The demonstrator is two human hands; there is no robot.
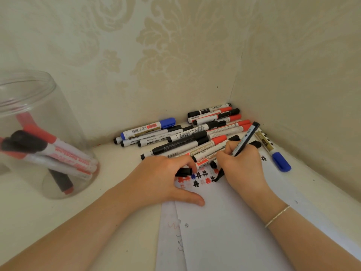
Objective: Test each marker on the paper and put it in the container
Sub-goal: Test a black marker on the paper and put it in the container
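The right hand (239,163) grips a black marker (245,139) in a writing hold, tip down on the paper (234,222) among the test marks (197,178). The left hand (166,178) lies beside it: fingers (187,163) curled on the cap (183,171), thumb pressing the sheet flat. Make one short stroke on blank paper just clear of earlier marks; use light pressure. Keep the cap ready for re-capping. Untested markers are piled (195,133) just beyond the fingers. The jar (39,133), well left on the surface (121,173), holds tested ones.
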